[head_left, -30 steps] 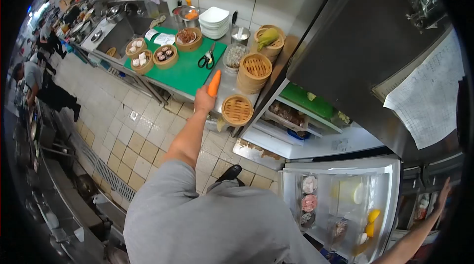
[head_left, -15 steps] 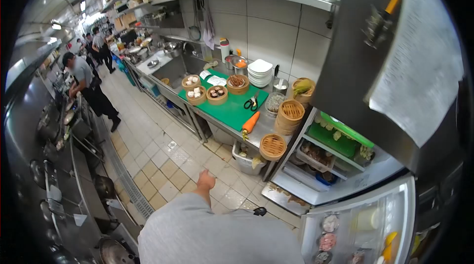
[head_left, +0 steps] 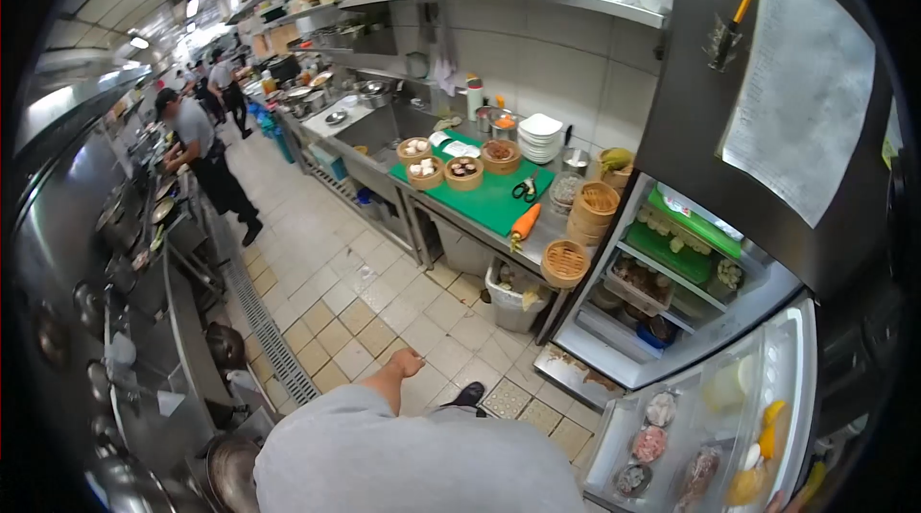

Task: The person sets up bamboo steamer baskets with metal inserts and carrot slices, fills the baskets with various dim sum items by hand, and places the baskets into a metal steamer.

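My left hand [head_left: 407, 361] hangs over the tiled floor with its fingers curled closed; whatever they may hold is hidden. At my right stands a refrigerator with its door [head_left: 801, 359] swung open. A small skin-toned patch at the door's bottom outer edge may be fingers of my right hand, but I cannot make out their shape. Door racks carry bowls of pale and pink food [head_left: 649, 444] and yellow items [head_left: 770, 431]. Inside the refrigerator are a green tray [head_left: 672, 249] of pale pieces and a clear container [head_left: 638, 287] of dark food.
On the counter, a green cutting board [head_left: 484, 201] bears bamboo steamers [head_left: 464, 174] of buns, scissors [head_left: 525, 190] and a carrot [head_left: 525, 222]. Stacked steamers [head_left: 595, 211] stand beside it. Below is a waste bin [head_left: 515, 307]. A co-worker [head_left: 201, 148] stands at the stoves on the left.
My view has shifted, so the counter and refrigerator interior sit further right. A black shoe now shows more fully below my left hand, which stays closed. The refrigerator door remains open.
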`<state>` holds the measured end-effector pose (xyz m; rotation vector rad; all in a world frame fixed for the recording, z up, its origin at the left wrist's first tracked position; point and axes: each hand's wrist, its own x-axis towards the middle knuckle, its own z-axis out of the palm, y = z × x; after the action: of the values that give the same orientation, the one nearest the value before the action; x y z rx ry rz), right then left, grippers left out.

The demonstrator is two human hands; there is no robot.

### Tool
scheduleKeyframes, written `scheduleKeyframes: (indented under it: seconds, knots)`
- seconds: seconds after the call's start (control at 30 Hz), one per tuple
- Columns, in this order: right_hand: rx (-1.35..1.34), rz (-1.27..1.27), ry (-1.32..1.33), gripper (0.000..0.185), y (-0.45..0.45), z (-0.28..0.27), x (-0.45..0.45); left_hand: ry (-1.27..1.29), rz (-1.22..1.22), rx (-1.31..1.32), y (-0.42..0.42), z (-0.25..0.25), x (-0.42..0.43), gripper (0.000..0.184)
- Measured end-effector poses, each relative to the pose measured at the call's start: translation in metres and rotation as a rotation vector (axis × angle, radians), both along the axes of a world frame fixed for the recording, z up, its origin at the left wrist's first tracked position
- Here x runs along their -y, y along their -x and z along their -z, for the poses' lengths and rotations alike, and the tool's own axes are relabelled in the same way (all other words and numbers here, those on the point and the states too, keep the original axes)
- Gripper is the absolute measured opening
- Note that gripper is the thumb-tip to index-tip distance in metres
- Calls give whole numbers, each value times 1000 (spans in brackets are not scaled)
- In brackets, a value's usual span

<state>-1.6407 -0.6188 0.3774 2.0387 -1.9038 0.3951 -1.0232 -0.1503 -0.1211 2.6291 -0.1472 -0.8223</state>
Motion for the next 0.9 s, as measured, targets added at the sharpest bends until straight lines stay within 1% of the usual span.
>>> scheduleKeyframes:
  seconds: [0.03, 0.07, 0.1, 0.13, 0.17, 0.2, 0.23, 0.27, 0.3, 0.33, 0.37, 0.4, 0.43, 0.47, 0.53, 0.6, 0.63, 0.67, 0.73, 0.77, 0.83, 0.87, 0.9]
  knots:
    - [-8, -128, -25, 59, 9, -2, -7, 7, 35, 0, -6, 6, -1, 58]
    - [-7, -82, -21, 59, 10, -9, -16, 0, 131, 36, -8, 14, -7, 56]
    - [31, -163, -107, 58, 6, -18, -25, -5, 240, 74, -12, 24, -13, 55]
    - [76, -223, -190, 58, 14, -19, -35, -81, 348, 91, -26, 49, -19, 52]
    - [358, -309, -161, 51, 38, 14, -15, -260, 601, -75, -48, 73, -20, 49]
    - [538, -370, -169, 51, 23, 11, -31, -169, 555, -177, -66, 104, -43, 60]
    - [631, -365, -167, 55, 5, 7, -50, -111, 355, -274, -63, 87, -41, 40]
    - [577, -412, -100, 54, -24, -8, -74, -50, 147, -347, -59, 70, -38, 31]
    - [615, -508, -84, 56, -49, -19, -91, -10, 122, -349, -74, 63, -22, 31]
    - [600, -554, -93, 57, -60, -19, -105, 13, 189, -358, -88, 60, 11, 31]
    - [748, -563, -133, 57, -73, -6, -120, 43, 258, -383, -92, 62, 44, 32]
    - [761, -639, -145, 65, -88, 6, -134, 56, 330, -410, -94, 62, 71, 32]
    - [695, -699, -93, 72, -106, 24, -149, 58, 408, -433, -94, 63, 98, 32]
    - [743, -762, -81, 70, -122, 34, -164, 52, 478, -443, -95, 63, 121, 32]
    - [805, -1040, -162, 69, -151, 36, -177, 37, 602, -452, -96, 64, 160, 33]
    - [762, -1137, -310, 70, -146, 50, -195, 46, 687, -474, -82, 65, 190, 33]
    - [890, -1063, -484, 66, -132, 50, -207, 47, 732, -476, -74, 64, 205, 34]
    - [895, -1037, -468, 66, -115, 50, -214, 50, 772, -486, -64, 63, 218, 34]
    - [962, -471, -584, 62, -68, 58, -227, 55, 840, -495, -38, 61, 239, 35]
    - [966, -460, -567, 62, -47, 67, -228, 51, 870, -502, -26, 60, 249, 35]
    - [783, -308, -89, 60, -2, 96, -221, 34, 918, -511, 2, 60, 266, 36]
    - [785, -301, -80, 60, 17, 105, -214, 23, 935, -512, 17, 61, 275, 36]
    - [903, -202, -164, 59, 37, 113, -205, 13, 947, -513, 30, 61, 283, 37]
